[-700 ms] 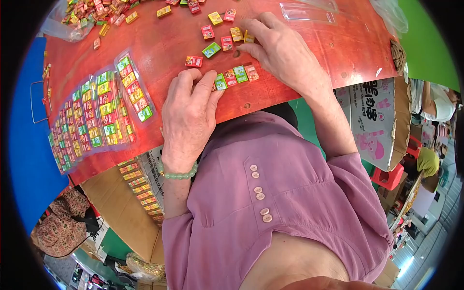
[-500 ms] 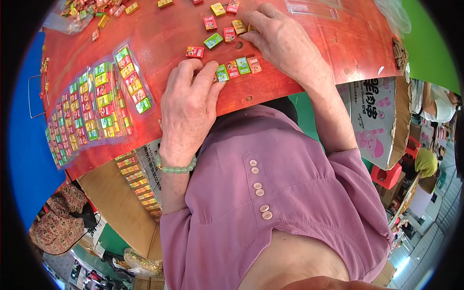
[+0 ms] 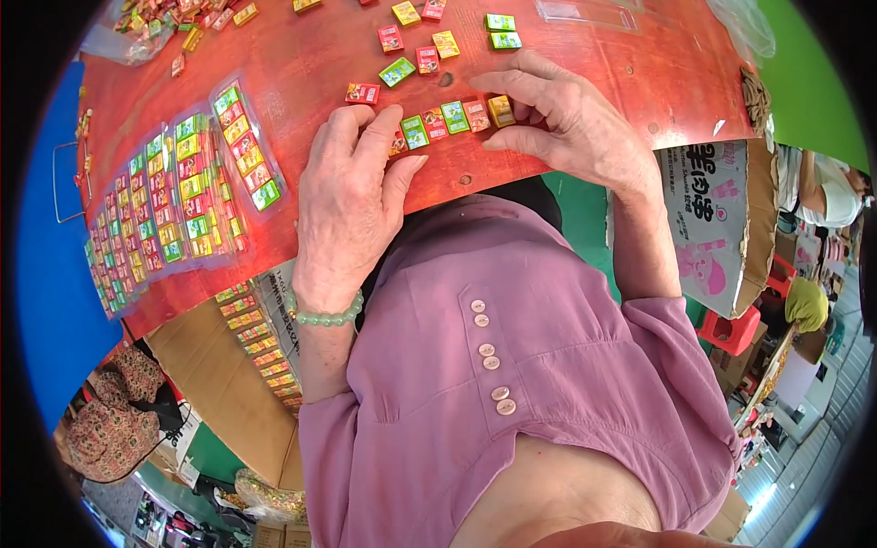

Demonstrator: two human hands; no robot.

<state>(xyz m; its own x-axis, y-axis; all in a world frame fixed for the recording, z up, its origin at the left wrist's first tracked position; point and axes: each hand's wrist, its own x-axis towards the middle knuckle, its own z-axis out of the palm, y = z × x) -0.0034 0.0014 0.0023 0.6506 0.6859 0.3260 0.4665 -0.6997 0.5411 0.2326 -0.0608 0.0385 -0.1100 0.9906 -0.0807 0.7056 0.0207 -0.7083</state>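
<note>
On the red tabletop a short row of small candy-sized boxes runs between my hands, with green boxes point(image 3: 415, 132) among red ones. My left hand point(image 3: 352, 183) is curled at the row's left end, index finger and thumb around a mostly covered red box point(image 3: 397, 144). At the right end stands a yellow box point(image 3: 501, 110), gripped between the thumb and fingers of my right hand point(image 3: 575, 123). Just beyond the row lie loose boxes: a red one point(image 3: 363, 93), a green one point(image 3: 397, 72) and a yellow one point(image 3: 446, 44), with several others.
To the left lie clear plastic trays point(image 3: 248, 146) filled with coloured boxes. A heap of loose boxes point(image 3: 174, 18) sits at the far left by a plastic bag. An unfilled clear tray point(image 3: 589, 14) lies at the far edge. Below the table's left side stands an open carton point(image 3: 224, 374).
My right hand has come back toward me from the loose boxes, bringing a yellow box to the row's right end. Two green boxes behind it are now uncovered. My left hand stays nearly in place.
</note>
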